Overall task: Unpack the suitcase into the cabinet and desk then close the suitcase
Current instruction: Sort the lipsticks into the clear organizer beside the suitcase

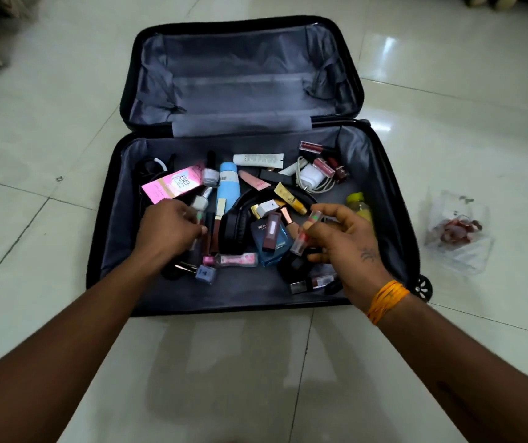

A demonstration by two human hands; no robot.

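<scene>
Black hard-shell suitcase (121,199) lies open on the floor; beside its black headphones (233,228) our right hand (349,247) pinches small tubes (307,231), left hand's (169,231) grip curls over nearer bottles, contents unclear.

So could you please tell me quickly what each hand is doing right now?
Left hand: fingers curled on a small tube in the suitcase.
Right hand: pinching two small tubes.

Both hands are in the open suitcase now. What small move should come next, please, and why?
Probably lift both hands out with what they hold. The right hand already pinches small tubes, and the left hand grips another small item among the cosmetics. The suitcase is still full, so carrying these away seems the logical step.
</scene>
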